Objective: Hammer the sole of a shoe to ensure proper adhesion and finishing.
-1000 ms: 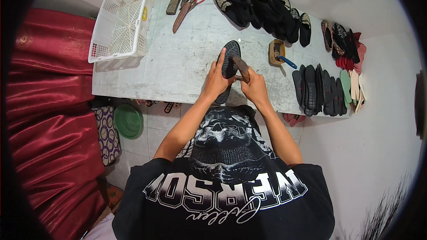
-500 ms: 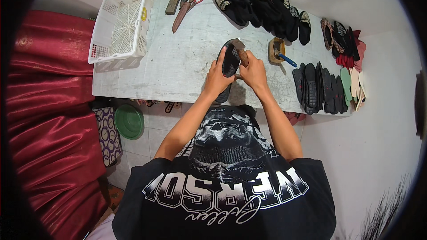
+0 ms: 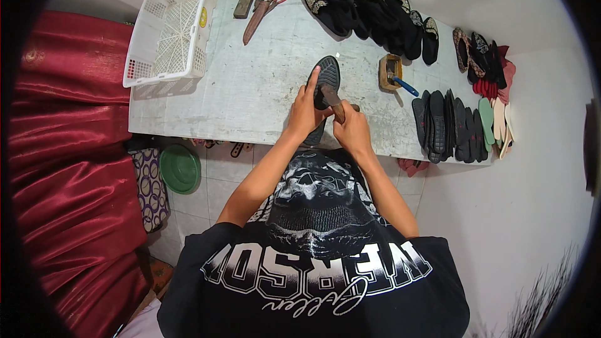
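Black shoe point(image 3: 329, 70) at the table's point(image 3: 244, 94) near edge, ridged sole faced up, my left hand point(image 3: 305, 114) clasped it, my right hand point(image 3: 354, 131) gripped a hammer point(image 3: 336, 105), its head nearer me than before.

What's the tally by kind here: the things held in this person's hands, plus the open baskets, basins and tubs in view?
Sole: 1, in the left hand
Hammer: 1, in the right hand
White basket: 1
Green basin: 1
Yellowish tub: 1
Total: 5
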A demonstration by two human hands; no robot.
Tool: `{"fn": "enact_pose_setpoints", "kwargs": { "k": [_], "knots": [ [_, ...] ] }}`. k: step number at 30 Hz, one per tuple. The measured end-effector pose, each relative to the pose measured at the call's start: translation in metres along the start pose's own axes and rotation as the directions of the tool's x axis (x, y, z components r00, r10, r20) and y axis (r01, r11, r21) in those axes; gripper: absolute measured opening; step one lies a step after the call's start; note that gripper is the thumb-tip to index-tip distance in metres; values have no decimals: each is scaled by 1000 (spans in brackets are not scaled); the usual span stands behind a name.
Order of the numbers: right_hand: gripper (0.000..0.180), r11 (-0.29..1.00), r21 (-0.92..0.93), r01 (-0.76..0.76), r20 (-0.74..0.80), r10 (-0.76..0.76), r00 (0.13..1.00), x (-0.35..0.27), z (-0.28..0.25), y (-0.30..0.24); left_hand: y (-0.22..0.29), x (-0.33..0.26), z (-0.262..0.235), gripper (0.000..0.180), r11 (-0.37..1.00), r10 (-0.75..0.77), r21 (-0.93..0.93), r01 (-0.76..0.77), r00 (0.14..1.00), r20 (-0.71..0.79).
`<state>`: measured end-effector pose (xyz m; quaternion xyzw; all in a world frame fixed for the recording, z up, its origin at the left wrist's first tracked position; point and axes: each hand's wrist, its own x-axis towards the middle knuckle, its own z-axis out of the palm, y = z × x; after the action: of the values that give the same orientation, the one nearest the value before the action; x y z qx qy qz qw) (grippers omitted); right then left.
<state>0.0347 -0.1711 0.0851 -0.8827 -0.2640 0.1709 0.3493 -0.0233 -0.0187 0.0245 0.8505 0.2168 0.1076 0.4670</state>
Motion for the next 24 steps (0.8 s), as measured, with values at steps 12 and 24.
{"fn": "enact_pose_setpoints", "kwargs": {
  "k": [12, 24],
  "knots": [
    [23, 999, -29, 26, 19, -26, 999, -27, 7, 22, 8, -1, -7, 112, 999, -35, 30, 33, 998, 43],
    [21, 985, 168, 39, -129, -17, 992, -16, 11, 28, 9, 1, -3, 128, 997, -62, 44, 61, 998, 24]
  ]
}}
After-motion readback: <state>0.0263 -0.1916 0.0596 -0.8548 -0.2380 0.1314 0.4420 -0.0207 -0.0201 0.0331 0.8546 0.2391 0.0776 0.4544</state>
